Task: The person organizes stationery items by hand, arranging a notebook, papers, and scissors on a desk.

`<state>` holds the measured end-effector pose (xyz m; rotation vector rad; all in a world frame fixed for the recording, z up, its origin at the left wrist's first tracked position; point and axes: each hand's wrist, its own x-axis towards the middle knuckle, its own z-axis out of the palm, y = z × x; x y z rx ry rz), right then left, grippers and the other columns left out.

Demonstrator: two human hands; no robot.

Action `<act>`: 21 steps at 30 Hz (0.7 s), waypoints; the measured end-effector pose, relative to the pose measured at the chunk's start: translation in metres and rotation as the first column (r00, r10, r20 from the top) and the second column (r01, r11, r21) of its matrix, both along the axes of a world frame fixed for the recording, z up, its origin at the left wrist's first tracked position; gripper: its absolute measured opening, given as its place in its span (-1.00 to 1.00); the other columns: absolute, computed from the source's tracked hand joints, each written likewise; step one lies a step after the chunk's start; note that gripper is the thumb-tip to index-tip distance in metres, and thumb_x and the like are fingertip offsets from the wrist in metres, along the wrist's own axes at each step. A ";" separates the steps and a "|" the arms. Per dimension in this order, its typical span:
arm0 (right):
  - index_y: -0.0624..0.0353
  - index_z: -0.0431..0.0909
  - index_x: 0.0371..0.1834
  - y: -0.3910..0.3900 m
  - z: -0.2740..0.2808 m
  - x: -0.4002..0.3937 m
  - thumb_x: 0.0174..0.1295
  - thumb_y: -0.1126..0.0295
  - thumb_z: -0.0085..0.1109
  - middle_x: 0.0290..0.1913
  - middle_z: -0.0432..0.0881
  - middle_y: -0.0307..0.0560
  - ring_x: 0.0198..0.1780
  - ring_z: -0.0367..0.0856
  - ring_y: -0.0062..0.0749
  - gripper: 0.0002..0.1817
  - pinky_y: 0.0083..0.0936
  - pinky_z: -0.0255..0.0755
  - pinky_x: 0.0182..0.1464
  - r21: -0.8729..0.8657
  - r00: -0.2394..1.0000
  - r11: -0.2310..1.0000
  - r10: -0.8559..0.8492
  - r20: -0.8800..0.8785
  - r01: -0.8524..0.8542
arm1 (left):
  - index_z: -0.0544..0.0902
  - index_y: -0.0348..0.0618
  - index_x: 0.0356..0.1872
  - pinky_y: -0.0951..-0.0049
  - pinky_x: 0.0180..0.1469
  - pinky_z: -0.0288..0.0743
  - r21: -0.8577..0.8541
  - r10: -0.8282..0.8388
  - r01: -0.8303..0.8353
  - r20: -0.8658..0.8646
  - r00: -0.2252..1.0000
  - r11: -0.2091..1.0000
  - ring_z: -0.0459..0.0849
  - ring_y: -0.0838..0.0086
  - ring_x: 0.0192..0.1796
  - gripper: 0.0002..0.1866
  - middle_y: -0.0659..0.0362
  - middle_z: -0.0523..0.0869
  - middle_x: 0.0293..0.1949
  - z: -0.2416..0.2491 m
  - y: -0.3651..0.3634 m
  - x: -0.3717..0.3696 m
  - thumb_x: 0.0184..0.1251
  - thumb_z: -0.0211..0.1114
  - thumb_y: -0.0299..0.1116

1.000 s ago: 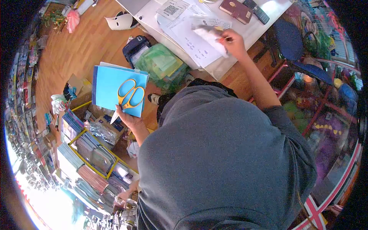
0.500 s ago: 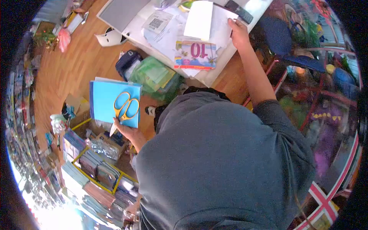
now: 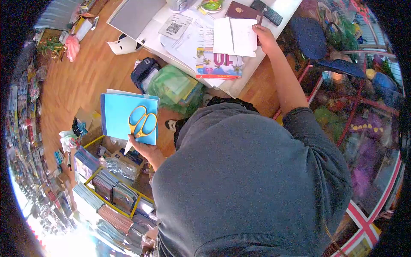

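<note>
My left hand (image 3: 147, 150) is closed around a pair of scissors (image 3: 142, 124) with orange-gold handles and a blue booklet (image 3: 117, 112) beneath them. The scissor blades point down past my fingers. Over the white table, my right hand (image 3: 266, 38) pinches the right edge of a folded white paper (image 3: 244, 36), its fold line running down the middle. Below that paper lies a colourful sheet (image 3: 204, 68) with a large "10", partly covered. Above it a dark red booklet (image 3: 239, 11) shows, next to a dark calculator or phone (image 3: 266, 13).
A printed QR code sheet (image 3: 174, 28) and loose papers lie on the white table (image 3: 150, 38). Beside the table are a green plastic bag (image 3: 167, 83) and a dark blue bag (image 3: 143, 70). A yellow-framed rack (image 3: 107, 198) holds stacked books. A glass case (image 3: 342, 107) stands right.
My right hand has moved the white paper down and right, so its fold shows and the dark red booklet is uncovered. The left hand still holds the scissors and blue booklet.
</note>
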<state>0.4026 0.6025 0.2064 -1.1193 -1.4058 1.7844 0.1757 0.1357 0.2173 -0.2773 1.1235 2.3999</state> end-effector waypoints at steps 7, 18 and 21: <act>0.26 0.52 -0.33 -0.010 0.042 -0.004 0.16 0.30 -0.02 -0.40 0.57 -0.17 -0.41 0.51 -0.56 -0.76 -0.62 0.38 -0.36 0.554 0.961 0.825 -0.230 0.154 0.108 | 0.31 -0.23 0.04 0.17 -0.03 0.42 -0.088 0.041 -0.040 0.012 0.999 0.995 0.47 0.23 -0.02 -0.47 0.05 0.44 0.01 0.013 0.008 0.004 0.15 0.07 -0.07; 0.07 0.45 -0.27 -0.122 -0.004 -0.036 -0.07 0.31 0.11 -0.35 0.46 -0.05 -0.26 0.44 -0.14 -0.75 -0.27 0.39 -0.29 0.751 0.768 0.253 -0.046 0.639 -0.610 | 0.29 -0.25 0.04 0.13 -0.05 0.43 -0.085 -0.007 0.005 -0.024 1.000 0.996 0.48 0.21 -0.03 -0.48 0.02 0.44 0.00 0.024 0.015 0.006 0.16 0.05 -0.09; 0.07 0.41 -0.17 -0.140 -0.002 -0.033 -0.11 0.17 0.16 -0.20 0.39 -0.04 -0.12 0.36 -0.13 -0.59 -0.24 0.35 -0.20 0.695 0.724 0.253 0.028 0.690 -0.673 | 0.32 -0.21 -0.02 0.13 -0.09 0.46 -0.040 0.029 -0.028 0.014 0.999 0.999 0.50 0.22 -0.06 -0.57 0.06 0.47 -0.04 0.013 0.009 0.002 0.18 0.05 -0.15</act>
